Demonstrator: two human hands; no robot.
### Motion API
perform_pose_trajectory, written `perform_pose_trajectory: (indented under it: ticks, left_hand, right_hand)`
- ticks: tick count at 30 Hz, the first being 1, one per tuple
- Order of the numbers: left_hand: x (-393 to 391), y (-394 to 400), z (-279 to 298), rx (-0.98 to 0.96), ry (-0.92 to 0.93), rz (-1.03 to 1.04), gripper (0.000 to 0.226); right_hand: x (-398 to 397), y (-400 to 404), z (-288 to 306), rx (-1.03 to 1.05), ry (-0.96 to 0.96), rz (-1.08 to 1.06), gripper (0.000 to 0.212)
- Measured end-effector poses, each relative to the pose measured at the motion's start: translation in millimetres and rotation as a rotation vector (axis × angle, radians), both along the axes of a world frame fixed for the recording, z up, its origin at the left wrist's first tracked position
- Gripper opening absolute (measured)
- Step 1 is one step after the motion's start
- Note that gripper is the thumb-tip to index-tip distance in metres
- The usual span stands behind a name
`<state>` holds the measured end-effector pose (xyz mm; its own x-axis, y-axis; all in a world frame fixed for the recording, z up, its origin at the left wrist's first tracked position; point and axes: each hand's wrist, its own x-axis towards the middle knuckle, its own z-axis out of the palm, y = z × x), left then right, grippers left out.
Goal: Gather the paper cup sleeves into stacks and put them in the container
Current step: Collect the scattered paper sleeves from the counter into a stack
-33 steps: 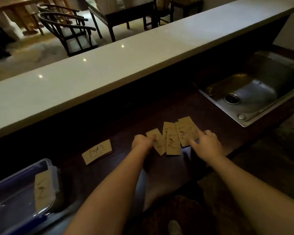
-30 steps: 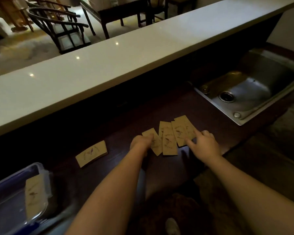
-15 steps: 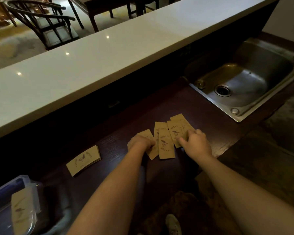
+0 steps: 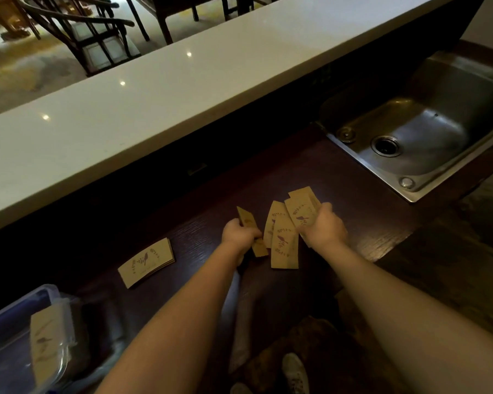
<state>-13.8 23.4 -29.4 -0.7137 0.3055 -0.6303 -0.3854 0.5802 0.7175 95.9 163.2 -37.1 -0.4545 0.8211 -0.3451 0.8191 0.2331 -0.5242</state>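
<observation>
Brown paper cup sleeves printed with a bird lie fanned on the dark wooden counter (image 4: pixel 362 223). My left hand (image 4: pixel 239 233) grips one sleeve (image 4: pixel 248 220) and tilts it up on edge. My right hand (image 4: pixel 323 227) is closed on the rightmost sleeves (image 4: pixel 300 207), lifting their near ends. Two sleeves (image 4: pixel 282 243) lie flat between my hands. A separate small stack of sleeves (image 4: pixel 147 261) rests to the left. At the bottom left a clear plastic container (image 4: pixel 15 314) with blue trim holds a sleeve (image 4: pixel 47 339) standing inside it.
A steel sink (image 4: pixel 427 137) is set into the counter at the right. A raised white bar top (image 4: pixel 154 89) runs along the far side. Chairs and a table stand beyond it. The counter's front edge is close under my forearms, with the floor and a shoe below.
Both hands went from pressing flat on the fanned sleeves to gripping them: the left has tipped one sleeve up, the right has closed on the right-hand sleeves. The camera has shifted closer.
</observation>
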Motion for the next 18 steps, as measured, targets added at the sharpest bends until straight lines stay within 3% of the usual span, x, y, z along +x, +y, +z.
perform_pose_trajectory:
  ticks: [2,7,10,14,18]
  left_hand:
    - [0,-14,5,0.130,-0.119,0.017,0.013]
    - [0,-61,23,0.315,-0.384,0.077,0.024]
    - [5,-86,31,0.344,-0.378,0.113,0.030]
    - [13,-110,38,0.385,-0.303,0.249,0.032]
    - [23,-130,41,0.395,-0.285,0.390,0.030]
  right_hand:
    - [1,4,-1,-0.029,0.059,-0.006,0.033]
    - [1,14,0,-0.052,0.122,0.015,0.022]
    - [-5,11,6,-0.171,0.240,0.001,0.019]
    - [-15,-23,29,-0.568,0.509,-0.026,0.017]
    - [-15,-79,48,-0.698,0.527,0.176,0.017]
